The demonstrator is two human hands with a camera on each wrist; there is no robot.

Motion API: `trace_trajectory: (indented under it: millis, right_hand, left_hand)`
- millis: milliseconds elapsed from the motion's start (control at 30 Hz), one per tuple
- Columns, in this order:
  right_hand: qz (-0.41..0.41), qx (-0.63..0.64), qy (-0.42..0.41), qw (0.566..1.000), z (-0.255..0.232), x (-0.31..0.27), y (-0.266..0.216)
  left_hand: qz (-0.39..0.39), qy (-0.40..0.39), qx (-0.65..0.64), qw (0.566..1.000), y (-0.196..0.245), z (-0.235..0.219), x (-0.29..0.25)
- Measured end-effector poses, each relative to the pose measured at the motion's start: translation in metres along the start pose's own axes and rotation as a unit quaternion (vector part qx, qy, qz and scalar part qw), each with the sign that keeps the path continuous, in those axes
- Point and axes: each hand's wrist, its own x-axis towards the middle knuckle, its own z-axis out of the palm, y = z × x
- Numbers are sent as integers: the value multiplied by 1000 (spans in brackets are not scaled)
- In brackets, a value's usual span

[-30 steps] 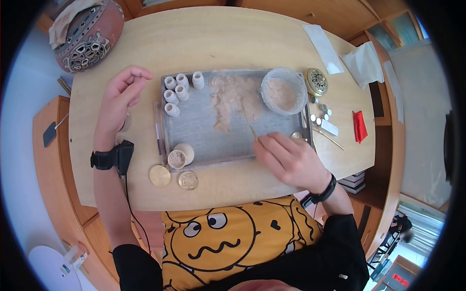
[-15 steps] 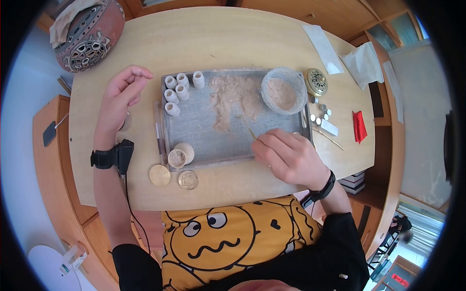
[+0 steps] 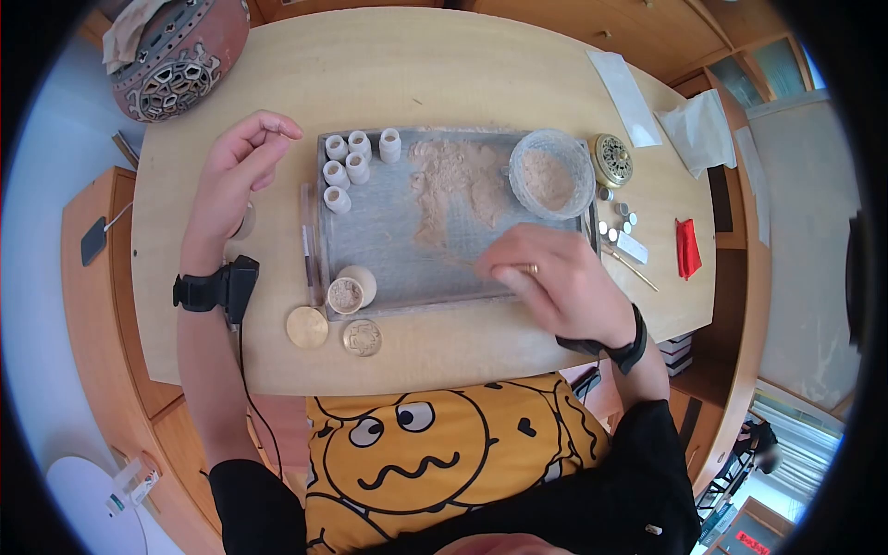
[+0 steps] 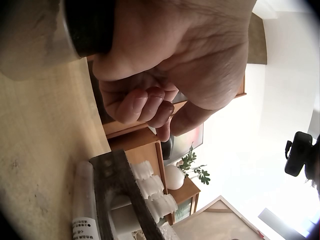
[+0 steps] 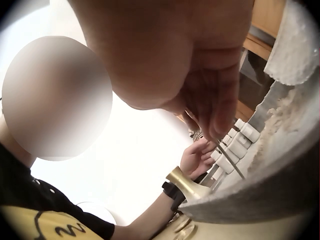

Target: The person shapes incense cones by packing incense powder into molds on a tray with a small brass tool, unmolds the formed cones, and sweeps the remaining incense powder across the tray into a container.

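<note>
My right hand [image 3: 546, 277] pinches a thin gold-coloured stick [image 5: 231, 162], which reaches down over the grey tray [image 3: 407, 291]. Its blunt gold end pokes out by the fingers in the head view. Tan powder [image 3: 453, 171] lies spread over the far half of the tray. A clear textured bowl [image 3: 555, 176] of the same powder sits at the tray's right. Several small white bottles [image 3: 358, 167] stand in the far left corner, and a white gold-rimmed jar [image 3: 363, 282] with powder in its mouth leans at the near left corner. My left hand [image 3: 242, 162] holds nothing, fingers loosely curled, left of the tray.
Two gold discs [image 3: 307, 326] lie before the tray. Right of it are a pierced brass burner [image 3: 611, 160], several small vials [image 3: 622, 209], another gold stick [image 3: 638, 273] and a red pouch [image 3: 687, 248]. A large pierced pot [image 3: 185, 65] stands back left.
My right hand has turned and lifted slightly, and the stick's tip has swung left and nearer to me, away from the powder. The head view has shifted a little. My left hand stays in place.
</note>
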Motion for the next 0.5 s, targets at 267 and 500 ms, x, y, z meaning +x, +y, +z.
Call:
trace_trajectory:
  millis: [267, 500]
  right_hand:
    - [156, 131, -2, 979, -7, 30, 22]
    - [185, 89, 46, 978, -23, 34, 29]
  left_hand:
    - [0, -22, -10, 1000, -5, -6, 1]
    - [0, -21, -5, 1000, -3, -5, 1]
